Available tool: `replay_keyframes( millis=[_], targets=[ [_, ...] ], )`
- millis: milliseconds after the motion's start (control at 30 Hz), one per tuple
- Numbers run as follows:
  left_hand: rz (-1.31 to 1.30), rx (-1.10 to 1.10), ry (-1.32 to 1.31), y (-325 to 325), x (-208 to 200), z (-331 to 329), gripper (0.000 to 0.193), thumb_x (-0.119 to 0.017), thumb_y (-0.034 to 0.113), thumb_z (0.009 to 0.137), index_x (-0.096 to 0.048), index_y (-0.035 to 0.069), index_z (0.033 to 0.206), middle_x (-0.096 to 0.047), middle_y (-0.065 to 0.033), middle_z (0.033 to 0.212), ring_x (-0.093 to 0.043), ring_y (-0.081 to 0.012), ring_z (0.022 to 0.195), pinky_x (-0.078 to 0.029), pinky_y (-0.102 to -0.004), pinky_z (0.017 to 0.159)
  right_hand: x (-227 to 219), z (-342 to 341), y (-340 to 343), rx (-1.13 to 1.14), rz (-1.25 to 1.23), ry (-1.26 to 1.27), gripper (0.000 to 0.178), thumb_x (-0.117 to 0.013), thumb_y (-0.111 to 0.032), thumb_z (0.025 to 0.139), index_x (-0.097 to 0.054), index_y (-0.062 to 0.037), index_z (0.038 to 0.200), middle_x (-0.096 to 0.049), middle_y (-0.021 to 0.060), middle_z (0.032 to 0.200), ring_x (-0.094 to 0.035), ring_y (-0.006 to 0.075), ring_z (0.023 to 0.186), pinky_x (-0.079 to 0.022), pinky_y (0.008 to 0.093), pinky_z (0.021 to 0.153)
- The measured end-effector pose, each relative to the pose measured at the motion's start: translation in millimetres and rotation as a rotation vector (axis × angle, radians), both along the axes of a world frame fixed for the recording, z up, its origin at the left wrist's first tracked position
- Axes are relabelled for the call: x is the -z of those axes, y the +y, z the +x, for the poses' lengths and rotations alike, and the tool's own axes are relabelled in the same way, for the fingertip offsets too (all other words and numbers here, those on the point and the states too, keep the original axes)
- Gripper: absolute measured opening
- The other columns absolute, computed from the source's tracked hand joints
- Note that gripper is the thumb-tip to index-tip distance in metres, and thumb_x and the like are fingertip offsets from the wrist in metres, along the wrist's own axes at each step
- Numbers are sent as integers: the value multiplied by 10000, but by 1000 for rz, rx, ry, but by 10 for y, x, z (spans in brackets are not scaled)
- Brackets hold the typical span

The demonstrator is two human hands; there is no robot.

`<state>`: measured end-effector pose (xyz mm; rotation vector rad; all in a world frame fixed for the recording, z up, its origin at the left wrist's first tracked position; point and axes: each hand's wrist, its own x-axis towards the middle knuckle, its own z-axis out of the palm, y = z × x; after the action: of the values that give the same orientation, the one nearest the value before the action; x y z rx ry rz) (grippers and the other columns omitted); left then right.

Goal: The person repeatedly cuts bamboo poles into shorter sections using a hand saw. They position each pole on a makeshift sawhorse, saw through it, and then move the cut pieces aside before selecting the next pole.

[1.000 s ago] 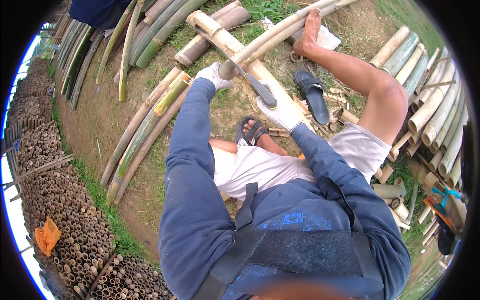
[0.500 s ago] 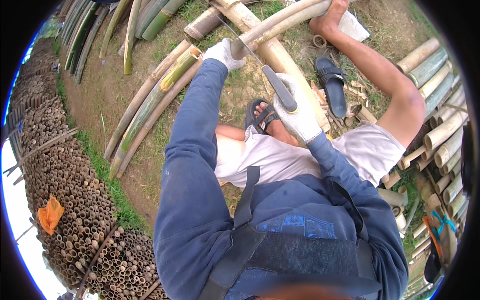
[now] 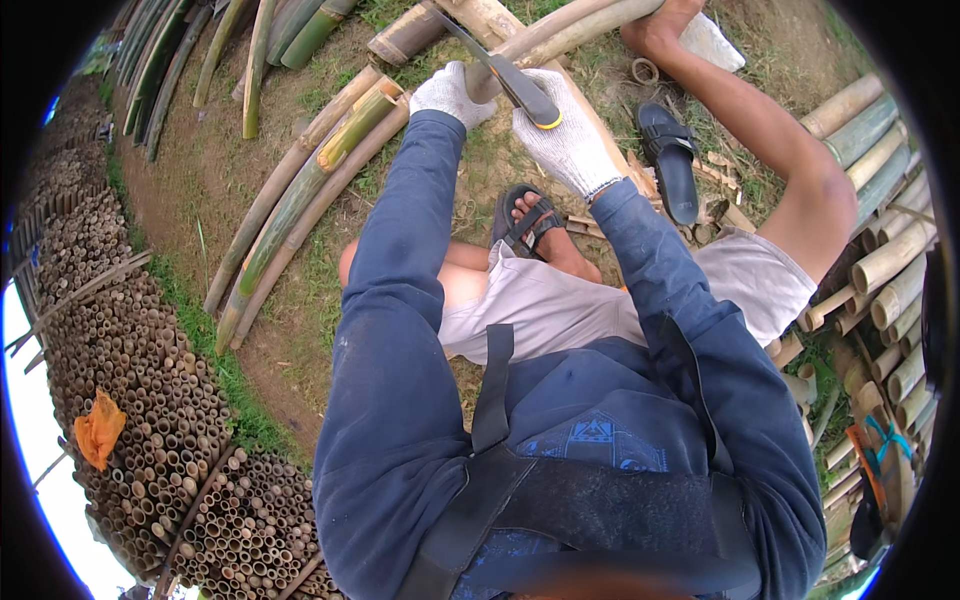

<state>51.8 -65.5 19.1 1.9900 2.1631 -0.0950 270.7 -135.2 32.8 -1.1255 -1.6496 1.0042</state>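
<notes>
My left hand (image 3: 448,96), in a white knit glove, grips the near end of a tan bamboo pole (image 3: 575,28). In my right hand (image 3: 562,135), gloved alike, is the grey handle of a hand saw (image 3: 529,94), its fingers closed round it. The saw's dark blade runs toward the upper left and lies across the pole just beyond my left hand. The pole rests crosswise over a thick bamboo log (image 3: 600,140). My bare right foot (image 3: 663,27) is against the pole's far part. Whether the blade has cut in is hidden.
Cut bamboo lengths (image 3: 300,190) lie left of my arm, with more at the top left. A large stack of bamboo tubes (image 3: 150,440) fills the left, an orange cloth or bag (image 3: 100,430) on it. Bamboo poles (image 3: 890,250) are piled right, and a loose black sandal (image 3: 670,165) lies nearby.
My right hand has pushed the saw forward and up to the left, bringing its handle over the pole. My left hand has stayed on the pole's end, shifting only slightly.
</notes>
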Motion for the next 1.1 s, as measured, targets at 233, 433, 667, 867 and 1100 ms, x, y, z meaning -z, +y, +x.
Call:
replay_keyframes(
  millis=[233, 433, 667, 867, 1100],
  targets=[
    [-140, 33, -16, 160, -24, -89, 865, -885, 605, 793, -631, 80, 1432, -755, -218, 1365, -753, -366, 1250, -592, -453, 1088, -852, 1302, -1739, -41, -177, -207, 588, -741, 14, 935, -580, -19, 1499, -666, 203, 1412, -661, 362, 1352, -495, 416, 1170],
    [-89, -15, -61, 103, -4, -34, 812, -889, 586, 795, -652, 86, 1389, -761, -209, 1347, -752, -356, 1249, -602, -454, 1073, -627, 708, -861, -38, -144, -109, 534, -746, -25, 938, -601, -63, 1451, -693, 189, 1349, -720, 373, 1230, -559, 405, 1068],
    [-95, -14, 14, 82, -85, -20, 856, -852, 647, 802, -653, 82, 1413, -773, -206, 1334, -760, -355, 1236, -592, -459, 1082, -227, 587, -732, -71, -53, 10, 593, -783, -53, 930, -583, -70, 1487, -678, 169, 1360, -704, 332, 1280, -533, 383, 1105],
    [-145, -19, -38, 180, -53, -68, 857, -846, 632, 807, -643, 92, 1441, -749, -199, 1396, -747, -347, 1267, -581, -446, 1106, -1080, 1441, -1902, -28, -169, -282, 537, -739, 36, 935, -595, -10, 1450, -692, 223, 1386, -703, 382, 1311, -541, 451, 1129],
    [-60, 45, 26, 173, 39, -139, 867, -867, 638, 792, -655, 84, 1426, -791, -195, 1302, -774, -369, 1199, -598, -455, 1079, -226, 136, -154, -81, -19, 40, 528, -786, -147, 952, -605, -123, 1447, -693, 180, 1320, -725, 390, 1191, -579, 414, 1021]
  ],
)
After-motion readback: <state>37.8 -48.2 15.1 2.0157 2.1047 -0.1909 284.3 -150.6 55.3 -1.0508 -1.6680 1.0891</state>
